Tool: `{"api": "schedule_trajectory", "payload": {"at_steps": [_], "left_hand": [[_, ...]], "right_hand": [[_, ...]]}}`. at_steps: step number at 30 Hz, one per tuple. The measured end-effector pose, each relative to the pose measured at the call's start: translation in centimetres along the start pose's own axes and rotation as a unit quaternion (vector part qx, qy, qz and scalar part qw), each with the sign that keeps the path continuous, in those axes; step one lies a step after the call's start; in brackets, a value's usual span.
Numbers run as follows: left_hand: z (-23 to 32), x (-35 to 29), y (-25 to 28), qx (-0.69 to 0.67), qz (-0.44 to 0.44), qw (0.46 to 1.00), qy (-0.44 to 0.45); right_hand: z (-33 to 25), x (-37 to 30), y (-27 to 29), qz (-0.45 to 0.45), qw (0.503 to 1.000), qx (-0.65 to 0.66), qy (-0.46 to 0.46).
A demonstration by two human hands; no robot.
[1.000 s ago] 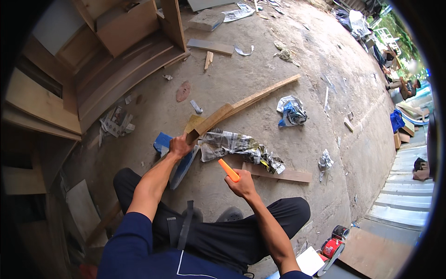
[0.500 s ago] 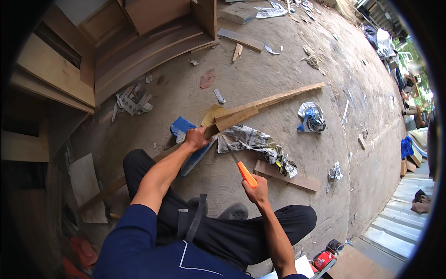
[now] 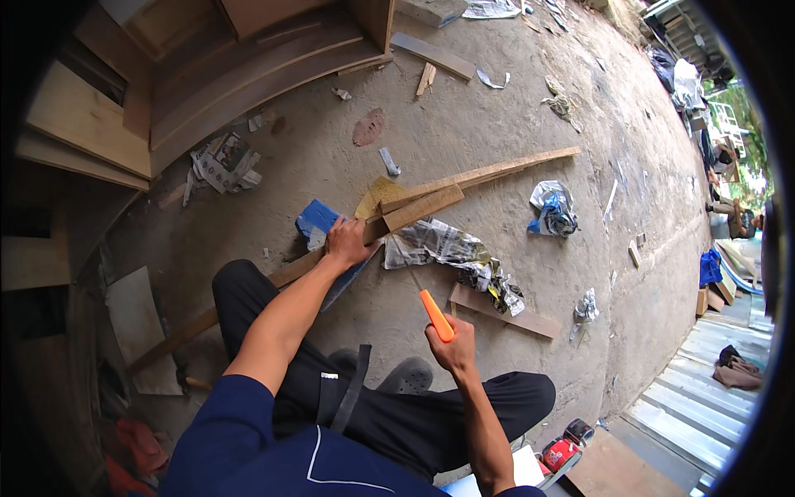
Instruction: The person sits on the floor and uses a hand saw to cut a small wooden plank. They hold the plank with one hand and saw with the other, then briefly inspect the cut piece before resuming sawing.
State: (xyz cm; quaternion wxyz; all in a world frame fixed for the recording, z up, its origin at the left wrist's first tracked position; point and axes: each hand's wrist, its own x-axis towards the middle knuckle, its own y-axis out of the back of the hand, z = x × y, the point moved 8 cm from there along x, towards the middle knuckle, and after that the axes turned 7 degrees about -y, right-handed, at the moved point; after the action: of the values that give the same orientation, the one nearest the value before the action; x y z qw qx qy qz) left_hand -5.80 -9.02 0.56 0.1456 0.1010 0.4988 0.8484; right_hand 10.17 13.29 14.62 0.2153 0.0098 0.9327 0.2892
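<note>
The left hand (image 3: 346, 243) and left knee (image 3: 242, 290) hide stretches of the wooden plank (image 3: 298, 267). The orange-handled tool's (image 3: 437, 316) far tip is too fine to tell. The upper edge cuts off the wooden cabinet (image 3: 273, 101).

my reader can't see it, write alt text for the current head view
The right hand holds an orange-handled tool, likely a saw, its thin blade reaching a long wooden strip under the left hand. Crumpled newspaper lies on the floor, a wooden cabinet at upper left.

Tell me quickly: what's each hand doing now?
Left hand: on the long brown wooden board; grip unclear.
Right hand: closed, holding the orange-handled metal saw.
</note>
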Motion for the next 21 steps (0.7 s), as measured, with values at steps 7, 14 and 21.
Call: {"api": "schedule_trajectory", "payload": {"at_steps": [7,14,21], "left_hand": [[0.2,-0.1,0.8,0.044,0.011,0.998,-0.039],[-0.9,0.3,-0.2,0.014,-0.025,0.999,0.046],[-1.1,0.2,0.1,-0.016,-0.005,1.0,-0.004]], "right_hand": [[-0.8,-0.3,0.8,-0.017,0.999,-0.038,0.009],[-2.6,6.4,-0.7,-0.008,0.999,-0.045,0.015],[-1.5,1.0,0.6,-0.02,0.999,-0.031,-0.035]]}}
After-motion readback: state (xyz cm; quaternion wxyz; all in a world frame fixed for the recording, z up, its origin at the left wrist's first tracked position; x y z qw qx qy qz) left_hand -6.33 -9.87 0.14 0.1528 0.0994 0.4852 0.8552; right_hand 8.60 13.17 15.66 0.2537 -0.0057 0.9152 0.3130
